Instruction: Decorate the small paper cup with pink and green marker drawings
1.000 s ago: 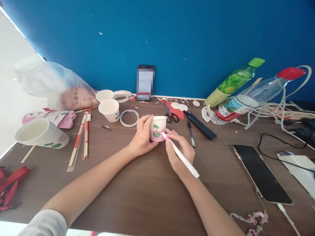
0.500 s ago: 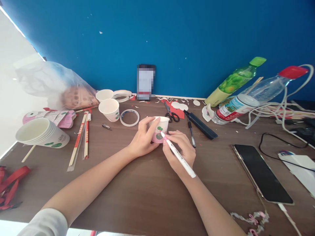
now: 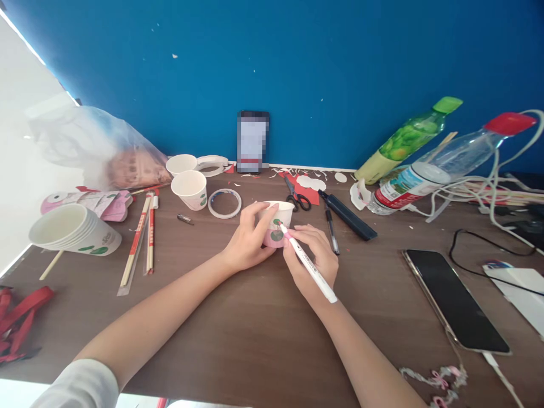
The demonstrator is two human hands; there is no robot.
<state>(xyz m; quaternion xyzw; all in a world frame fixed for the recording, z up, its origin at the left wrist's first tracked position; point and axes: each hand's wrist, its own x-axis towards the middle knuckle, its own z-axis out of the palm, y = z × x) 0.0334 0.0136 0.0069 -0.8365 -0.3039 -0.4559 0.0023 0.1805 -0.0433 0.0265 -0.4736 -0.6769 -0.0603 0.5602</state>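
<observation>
A white paper cup [image 3: 282, 212] with green leaf prints stands upright in the middle of the table, its lower part coloured pink. My left hand [image 3: 250, 235] is closed around the cup's left side, with fingers over the front. In my right hand [image 3: 314, 255] is a white marker pen [image 3: 312, 271] with a pink tip end, pointed at the cup's front near the leaf print. The marker's tip meets or nearly meets the cup wall. Just behind the cup lie black-handled scissors [image 3: 298, 199], and a roll of tape [image 3: 225, 203] sits to its left.
Two more paper cups [image 3: 188, 190], a cup stack [image 3: 76, 229] and wrapped chopsticks [image 3: 135, 246] are on the left. A phone [image 3: 252, 141] leans on the blue wall. On the right are a black pen [image 3: 332, 229], bottles [image 3: 410, 181], cables and another phone [image 3: 454, 300].
The marker's tip has shifted very slightly up and right along the cup's front. My left hand keeps its hold, and the whole view has drifted a little.
</observation>
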